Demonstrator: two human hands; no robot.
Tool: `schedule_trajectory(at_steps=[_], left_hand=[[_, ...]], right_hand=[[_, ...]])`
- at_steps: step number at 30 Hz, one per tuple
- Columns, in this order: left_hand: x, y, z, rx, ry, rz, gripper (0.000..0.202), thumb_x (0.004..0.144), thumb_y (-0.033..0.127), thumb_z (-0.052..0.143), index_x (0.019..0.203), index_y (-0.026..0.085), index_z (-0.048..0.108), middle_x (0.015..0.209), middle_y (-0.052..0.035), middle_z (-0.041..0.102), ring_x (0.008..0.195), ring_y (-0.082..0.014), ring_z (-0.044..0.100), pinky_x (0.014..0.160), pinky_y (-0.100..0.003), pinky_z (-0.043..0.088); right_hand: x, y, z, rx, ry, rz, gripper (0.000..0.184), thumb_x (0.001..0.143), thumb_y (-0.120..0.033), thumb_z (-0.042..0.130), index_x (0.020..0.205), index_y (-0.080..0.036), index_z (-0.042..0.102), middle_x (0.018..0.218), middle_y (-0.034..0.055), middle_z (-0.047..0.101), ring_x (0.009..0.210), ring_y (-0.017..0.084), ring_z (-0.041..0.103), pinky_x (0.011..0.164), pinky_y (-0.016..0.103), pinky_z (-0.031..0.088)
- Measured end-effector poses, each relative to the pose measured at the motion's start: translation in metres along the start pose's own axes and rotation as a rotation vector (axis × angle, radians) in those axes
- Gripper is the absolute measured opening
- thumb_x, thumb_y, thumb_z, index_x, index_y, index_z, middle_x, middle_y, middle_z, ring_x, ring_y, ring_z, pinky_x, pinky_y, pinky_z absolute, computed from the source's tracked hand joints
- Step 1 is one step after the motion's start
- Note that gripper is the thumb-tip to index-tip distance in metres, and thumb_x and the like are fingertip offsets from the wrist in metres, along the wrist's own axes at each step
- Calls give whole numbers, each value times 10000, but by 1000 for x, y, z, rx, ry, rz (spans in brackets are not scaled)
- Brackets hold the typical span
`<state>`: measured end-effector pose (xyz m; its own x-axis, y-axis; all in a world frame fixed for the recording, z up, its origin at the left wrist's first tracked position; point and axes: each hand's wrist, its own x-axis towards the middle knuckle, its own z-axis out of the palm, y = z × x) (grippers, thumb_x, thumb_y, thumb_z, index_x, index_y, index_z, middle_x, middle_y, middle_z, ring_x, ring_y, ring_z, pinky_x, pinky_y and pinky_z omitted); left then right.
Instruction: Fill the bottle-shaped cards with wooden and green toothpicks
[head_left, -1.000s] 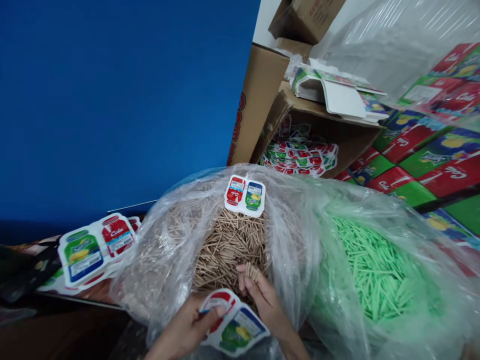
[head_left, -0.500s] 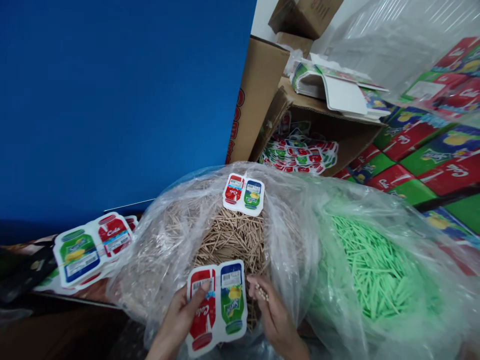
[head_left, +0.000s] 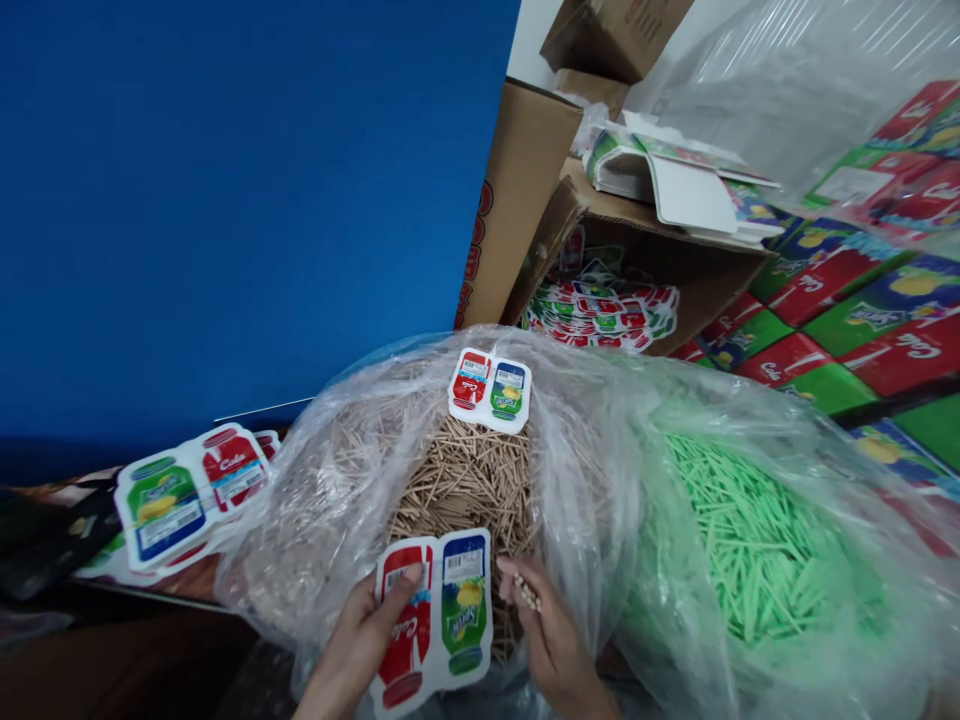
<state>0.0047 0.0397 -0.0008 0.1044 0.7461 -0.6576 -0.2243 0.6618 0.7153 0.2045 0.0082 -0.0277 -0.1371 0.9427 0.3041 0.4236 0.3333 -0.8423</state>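
Head view, the only one. Left hand (head_left: 360,630) clamped on the edge of a printed card (head_left: 465,605), thumb across its red half, fingers behind. Right hand (head_left: 551,635) has its fingers closed round a bunch of sticks (head_left: 528,594), pale ends toward the camera. Card and bunch near each other, a gap between, both above the tan sticks (head_left: 465,475) in clear plastic (head_left: 589,490).

Change: a second ago the card lay tilted, low, its lower corner toward the right wrist; now its face is turned to the camera, and the right hand stands beside it. Since half a second ago, almost no shift. Judgement: card and sticks now readied side by side, not yet joined.

Count: two hands; one card held; one spare card (head_left: 490,390) at the far side of the tan heap; one stack of cards (head_left: 161,510) at left, two or more deep. Green sticks (head_left: 757,540), one heap, uncountable, like the tan. Bunch: several ends, too small to number. Loose cards (head_left: 600,312) in the carton (head_left: 712,275): many, overlapping
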Motion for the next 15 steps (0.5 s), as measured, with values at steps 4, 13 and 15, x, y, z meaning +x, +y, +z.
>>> schedule_trajectory(at_steps=[4,13,15], left_hand=[[-1,-1,-1,53,-34,9,395,617,517,733,690,149,610,474,-20,664,406,-184,624,426,-248,505],[11,-17,-8,428,-44,342,357,743,508,611,698,167,703,500,4,598,458,-128,512,378,-162,360],[12,-17,-7,500,-49,442,298,763,450,612,724,178,726,530,-1,612,495,-138,525,412,-166,381]], right_hand=[[-3,2,-1,-4,12,-5,299,959,-223,313,1217,-242,463,1003,64,616,878,147,615,796,238,506],[-10,14,2,16,38,31,320,945,-225,350,1232,-255,489,1018,64,629,908,174,619,827,278,510],[-10,13,1,32,43,26,318,948,-236,348,1232,-259,489,1014,61,626,900,170,617,816,270,510]])
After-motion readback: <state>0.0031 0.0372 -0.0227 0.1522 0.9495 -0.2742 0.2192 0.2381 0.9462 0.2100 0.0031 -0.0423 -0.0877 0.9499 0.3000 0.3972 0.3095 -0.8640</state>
